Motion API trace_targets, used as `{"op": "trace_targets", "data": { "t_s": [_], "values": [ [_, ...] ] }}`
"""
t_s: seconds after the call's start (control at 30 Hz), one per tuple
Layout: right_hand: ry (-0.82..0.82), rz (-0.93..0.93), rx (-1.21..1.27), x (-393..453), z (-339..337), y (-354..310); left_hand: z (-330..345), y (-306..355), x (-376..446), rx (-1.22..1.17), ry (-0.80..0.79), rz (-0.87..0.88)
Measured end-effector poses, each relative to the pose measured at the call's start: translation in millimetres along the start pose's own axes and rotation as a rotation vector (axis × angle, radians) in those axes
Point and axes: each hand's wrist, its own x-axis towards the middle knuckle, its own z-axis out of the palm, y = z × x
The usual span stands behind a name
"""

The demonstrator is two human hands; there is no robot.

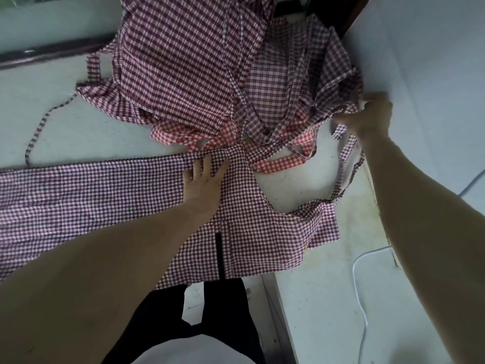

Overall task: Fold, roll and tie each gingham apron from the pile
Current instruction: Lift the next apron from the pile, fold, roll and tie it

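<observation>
Spread flat along the near edge of the pale counter (315,298): a dark-red gingham apron (105,195), long and folded lengthwise toward the left edge, its near hem hanging just over the front. Pressed on it, palm down near the middle of the counter: left hand (203,183), fingers straight and slightly fanned, gripping nothing, only pinning the cloth. From the apron's right end, a narrow strap (350,166) looping up toward the right edge.

Heaped toward the far edge: the pile (189,64) of more gingham aprons, dark-red checks on top, a brighter red apron (280,164) poking out underneath at the near side, ties crossing loosely over the heap. One thin tie (36,132) trailing off to the left over bare counter.

At the right edge, against the pile's rim: right hand (367,114), motion-blurred, fingers curled and apparently pinched on a bunched edge of dark-red cloth; exact grasp hard to tell.

No containers anywhere on the counter. A thin white cable (360,298) on the lower surface by the near right corner.
</observation>
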Motion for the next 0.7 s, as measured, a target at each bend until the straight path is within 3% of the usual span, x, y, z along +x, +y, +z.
{"op": "trace_targets", "data": {
  "t_s": [0.1, 0.2, 0.3, 0.37, 0.47, 0.57, 0.7],
  "values": [
    [0.037, -0.188, -0.037, -28.4, 14.7, 22.4, -1.1, -0.6, -1.0, -0.003, -0.008, 0.003],
    [0.151, -0.026, -0.123, -62.9, 33.4, 50.5, -2.1, -0.6, -1.6, 0.002, -0.006, 0.011],
    [0.001, 0.247, -0.261, -95.7, 48.5, 73.0, -3.9, -2.6, -1.7, -0.009, -0.022, 0.025],
    [-0.079, 0.333, -0.256, -111.4, 54.1, 88.3, -4.7, -6.3, -1.7, -0.013, -0.022, 0.041],
    [-0.053, 0.377, -0.192, -126.1, 53.3, 100.4, -4.9, -9.3, -3.1, -0.019, -0.017, 0.05],
    [-0.003, 0.383, 0.033, -137.1, 48.3, 106.1, -4.9, -7.9, -4.9, -0.009, -0.039, 0.026],
    [-0.267, 0.345, 0.124, -158.2, 33.6, 130.0, -4.3, -8.8, -4.8, -0.011, -0.03, 0.032]
  ]
}}
